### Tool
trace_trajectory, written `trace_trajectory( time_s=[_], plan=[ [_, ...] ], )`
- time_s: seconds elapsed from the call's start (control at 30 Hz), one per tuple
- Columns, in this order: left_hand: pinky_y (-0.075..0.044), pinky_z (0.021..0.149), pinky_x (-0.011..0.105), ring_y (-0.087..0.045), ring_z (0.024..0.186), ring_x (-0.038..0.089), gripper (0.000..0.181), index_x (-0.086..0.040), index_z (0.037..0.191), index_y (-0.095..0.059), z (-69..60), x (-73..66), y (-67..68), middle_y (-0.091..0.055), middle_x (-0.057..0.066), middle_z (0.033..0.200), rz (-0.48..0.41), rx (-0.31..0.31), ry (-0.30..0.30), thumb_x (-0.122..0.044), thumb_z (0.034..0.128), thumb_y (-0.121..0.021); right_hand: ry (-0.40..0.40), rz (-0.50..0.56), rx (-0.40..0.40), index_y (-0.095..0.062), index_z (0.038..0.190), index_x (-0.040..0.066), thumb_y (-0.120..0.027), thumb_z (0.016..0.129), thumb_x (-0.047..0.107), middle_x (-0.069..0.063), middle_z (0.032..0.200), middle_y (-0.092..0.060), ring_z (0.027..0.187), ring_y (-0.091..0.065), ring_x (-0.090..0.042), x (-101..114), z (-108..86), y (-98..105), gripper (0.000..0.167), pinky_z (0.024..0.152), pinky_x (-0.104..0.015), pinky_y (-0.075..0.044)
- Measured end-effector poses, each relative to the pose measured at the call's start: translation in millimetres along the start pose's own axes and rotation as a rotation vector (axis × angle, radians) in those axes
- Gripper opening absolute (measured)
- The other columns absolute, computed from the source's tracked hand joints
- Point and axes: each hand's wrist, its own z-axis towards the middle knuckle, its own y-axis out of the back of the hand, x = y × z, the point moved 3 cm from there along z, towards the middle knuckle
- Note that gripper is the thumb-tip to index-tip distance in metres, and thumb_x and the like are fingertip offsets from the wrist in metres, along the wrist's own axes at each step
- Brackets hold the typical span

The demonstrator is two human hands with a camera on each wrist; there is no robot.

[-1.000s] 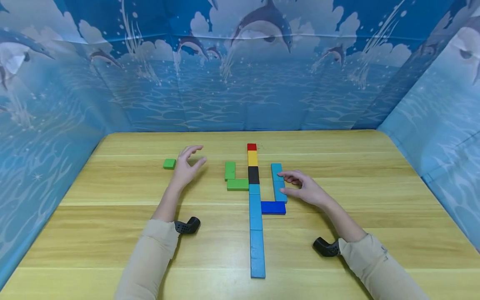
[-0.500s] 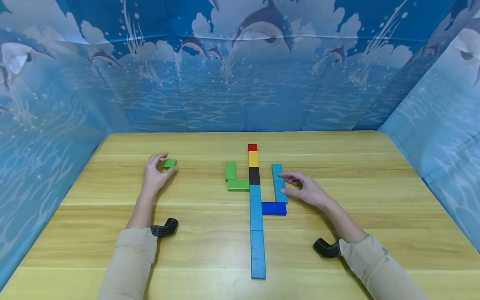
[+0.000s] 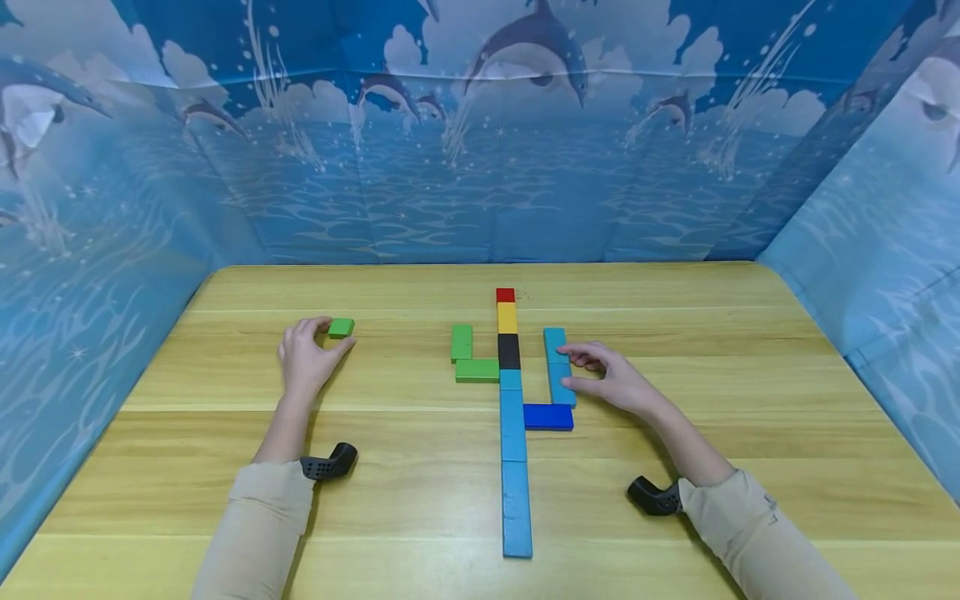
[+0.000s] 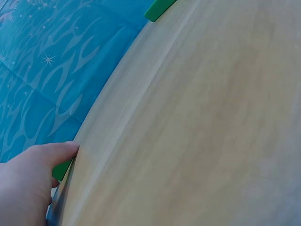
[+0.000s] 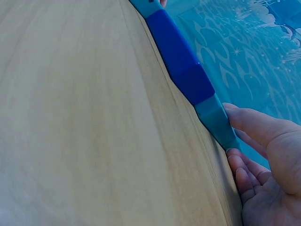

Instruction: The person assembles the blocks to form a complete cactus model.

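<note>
At the left of the table, my left hand (image 3: 307,358) has its thumb and fingers at opposite sides of a small green block (image 3: 342,327), pinching it. In the left wrist view the thumb covers most of this green block (image 4: 62,169). My right hand (image 3: 611,379) rests its fingertips and thumb against the right edge of two light blue blocks (image 3: 555,343) laid end to end. A dark blue block (image 3: 548,417) lies crosswise below them and reaches the central column. That column holds red (image 3: 506,295), yellow (image 3: 507,317), black (image 3: 508,351) and several light blue blocks (image 3: 513,429).
Left of the column, two green blocks (image 3: 477,371) form an L shape. The wooden table (image 3: 420,500) ends at a blue dolphin-print curtain (image 3: 480,192) at the back and sides. Black wrist devices (image 3: 330,462) sit by both sleeves.
My left hand has moved left from beside the green block, come round it and closed its thumb and fingers on it. The right hand and the laid-out blocks have stayed put.
</note>
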Motion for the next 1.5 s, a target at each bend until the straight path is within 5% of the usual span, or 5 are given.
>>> trace_trajectory(
  time_s=[0.5, 0.8, 1.17, 1.37, 1.5],
  plan=[
    [-0.024, 0.095, 0.049, -0.044, 0.1, 0.033, 0.043, -0.001, 0.111, -0.061, 1.1, 0.3, -4.4, -0.06, 0.016, 0.103, -0.037, -0.024, -0.003, -0.025, 0.0779, -0.073, -0.008, -0.001, -0.004, -0.051, 0.128, 0.007, -0.066, 0.084, 0.023, -0.011, 0.113, -0.05, 0.102, -0.044, -0.024, -0.9, -1.3, 1.0, 0.049, 0.084, -0.028, -0.037],
    [-0.025, 0.092, 0.049, -0.046, 0.1, 0.033, 0.042, -0.002, 0.114, -0.061, 6.2, -17.6, -15.1, -0.059, 0.016, 0.108, -0.21, -0.059, -0.041, -0.02, 0.0778, -0.073, -0.007, 0.004, -0.005, -0.051, 0.128, 0.007, -0.067, 0.084, 0.022, -0.011, 0.114, -0.05, 0.102, -0.044, -0.024, -1.9, -1.9, 0.5, 0.049, 0.085, -0.029, -0.037],
    [-0.023, 0.098, 0.049, -0.049, 0.1, 0.031, 0.043, -0.006, 0.12, -0.058, 18.6, -64.3, -54.6, -0.057, 0.013, 0.114, -0.266, 0.12, -0.147, -0.02, 0.0813, -0.069, -0.01, -0.007, -0.005, -0.05, 0.128, 0.005, -0.065, 0.085, 0.019, -0.012, 0.115, -0.05, 0.103, -0.044, -0.025, 3.6, -2.8, -0.6, 0.048, 0.086, -0.034, -0.037],
    [-0.022, 0.1, 0.049, -0.05, 0.103, 0.031, 0.043, -0.006, 0.124, -0.056, 24.0, -79.5, -73.0, -0.055, 0.012, 0.115, -0.265, 0.24, -0.198, -0.019, 0.0836, -0.067, -0.007, 0.013, -0.004, -0.049, 0.128, -0.002, -0.064, 0.085, 0.009, -0.018, 0.115, -0.049, 0.103, -0.043, -0.032, 23.9, -6.0, 0.0, 0.047, 0.087, -0.042, -0.037],
    [-0.019, 0.101, 0.051, -0.05, 0.103, 0.031, 0.043, -0.006, 0.124, -0.056, 26.3, -87.5, -82.1, -0.054, 0.013, 0.118, -0.267, 0.3, -0.236, -0.018, 0.084, -0.066, -0.007, -0.008, -0.001, -0.05, 0.128, 0.003, -0.064, 0.086, 0.015, -0.014, 0.116, -0.05, 0.104, -0.044, -0.027, 13.9, -3.0, -0.2, 0.047, 0.088, -0.039, -0.037]
  ],
)
